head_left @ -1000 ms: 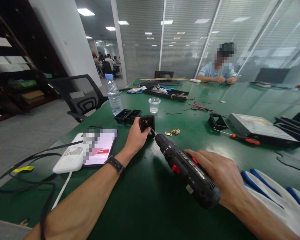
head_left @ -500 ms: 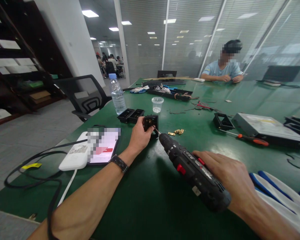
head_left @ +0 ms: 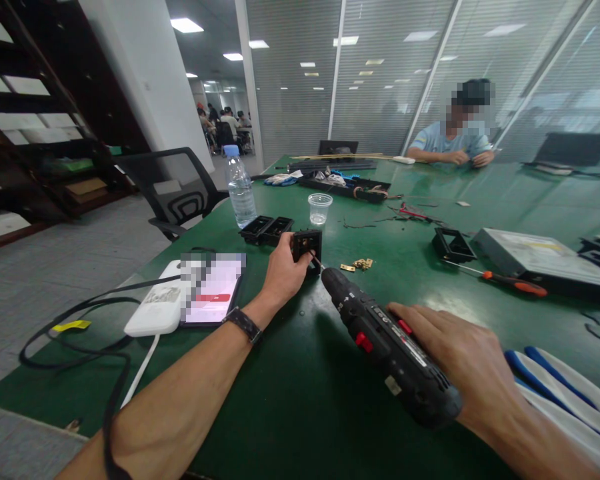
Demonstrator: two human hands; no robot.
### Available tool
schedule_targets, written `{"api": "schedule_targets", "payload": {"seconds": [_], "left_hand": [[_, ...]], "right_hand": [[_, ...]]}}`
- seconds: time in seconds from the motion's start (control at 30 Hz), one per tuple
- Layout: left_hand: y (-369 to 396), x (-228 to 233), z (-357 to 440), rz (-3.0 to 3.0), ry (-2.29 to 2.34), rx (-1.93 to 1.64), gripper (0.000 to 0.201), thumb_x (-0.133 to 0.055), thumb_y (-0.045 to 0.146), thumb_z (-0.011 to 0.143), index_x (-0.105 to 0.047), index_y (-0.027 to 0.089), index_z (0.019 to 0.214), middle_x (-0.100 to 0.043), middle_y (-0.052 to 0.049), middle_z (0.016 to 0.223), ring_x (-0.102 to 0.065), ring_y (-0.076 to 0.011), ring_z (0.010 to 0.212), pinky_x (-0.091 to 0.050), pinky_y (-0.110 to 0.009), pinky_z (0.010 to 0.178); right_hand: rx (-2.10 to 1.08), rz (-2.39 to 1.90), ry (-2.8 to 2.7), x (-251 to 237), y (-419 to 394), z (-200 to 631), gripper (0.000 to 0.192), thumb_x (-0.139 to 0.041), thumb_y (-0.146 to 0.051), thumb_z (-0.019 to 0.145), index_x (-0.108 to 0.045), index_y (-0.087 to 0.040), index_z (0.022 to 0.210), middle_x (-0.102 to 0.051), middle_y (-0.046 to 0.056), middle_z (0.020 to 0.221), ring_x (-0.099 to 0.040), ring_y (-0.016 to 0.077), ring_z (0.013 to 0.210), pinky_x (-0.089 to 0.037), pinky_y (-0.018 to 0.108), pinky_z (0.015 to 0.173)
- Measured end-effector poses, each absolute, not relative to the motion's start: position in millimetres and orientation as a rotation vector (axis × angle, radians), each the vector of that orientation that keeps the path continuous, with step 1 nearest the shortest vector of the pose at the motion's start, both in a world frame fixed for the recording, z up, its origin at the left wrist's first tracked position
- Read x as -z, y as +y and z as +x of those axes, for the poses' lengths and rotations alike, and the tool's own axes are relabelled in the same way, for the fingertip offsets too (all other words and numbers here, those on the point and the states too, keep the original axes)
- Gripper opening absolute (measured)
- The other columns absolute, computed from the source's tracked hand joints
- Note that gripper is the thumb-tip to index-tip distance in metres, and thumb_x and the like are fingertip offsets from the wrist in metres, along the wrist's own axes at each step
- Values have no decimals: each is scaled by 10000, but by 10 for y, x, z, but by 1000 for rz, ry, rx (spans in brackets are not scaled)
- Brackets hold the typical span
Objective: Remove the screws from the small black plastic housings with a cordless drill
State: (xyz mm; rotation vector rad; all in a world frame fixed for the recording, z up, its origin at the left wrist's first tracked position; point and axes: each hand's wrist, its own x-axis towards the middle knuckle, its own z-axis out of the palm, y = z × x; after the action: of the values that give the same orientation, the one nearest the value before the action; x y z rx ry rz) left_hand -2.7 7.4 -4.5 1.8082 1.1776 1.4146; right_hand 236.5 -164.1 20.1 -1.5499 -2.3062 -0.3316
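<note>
My left hand (head_left: pixel 286 268) grips a small black plastic frame (head_left: pixel 307 244), tilted up off the green table, with its open side towards me. Wrapped round a black cordless drill (head_left: pixel 380 333) with red switches is my right hand (head_left: pixel 443 340); the drill's body hides part of the fingers. The drill's thin bit reaches into the frame beside my left thumb; I cannot make out its tip. Several small brass plates (head_left: pixel 363 264) lie in a loose pile just right of the frame. Behind my left hand stand two more black frames (head_left: pixel 267 229).
A water bottle (head_left: pixel 240 190) and clear plastic cup (head_left: pixel 320 209) stand beyond. Left lie a phone (head_left: pixel 215 300), white power bank (head_left: pixel 155 310) and cables. Right are a screwdriver (head_left: pixel 525 287), grey metal box (head_left: pixel 520 250), another frame (head_left: pixel 453 245) and gloves (head_left: pixel 565 393). A person (head_left: pixel 453 143) sits across.
The whole view has shifted slightly, so things appear a little further right. Both hands keep their hold, with the bit still in the frame.
</note>
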Motion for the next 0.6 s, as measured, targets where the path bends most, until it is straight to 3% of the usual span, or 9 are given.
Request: {"api": "schedule_targets", "payload": {"seconds": [0.6], "left_hand": [[95, 67, -46, 1853, 1203, -1408, 284, -680, 265, 809, -532, 213, 1045, -685, -65, 1047, -659, -216, 978, -505, -369, 887]], "right_hand": [[372, -1538, -2333, -172, -1641, 2348, 421, -574, -252, 807, -570, -198, 1225, -710, 66, 1014, -672, 253, 855, -475, 374, 693]]}}
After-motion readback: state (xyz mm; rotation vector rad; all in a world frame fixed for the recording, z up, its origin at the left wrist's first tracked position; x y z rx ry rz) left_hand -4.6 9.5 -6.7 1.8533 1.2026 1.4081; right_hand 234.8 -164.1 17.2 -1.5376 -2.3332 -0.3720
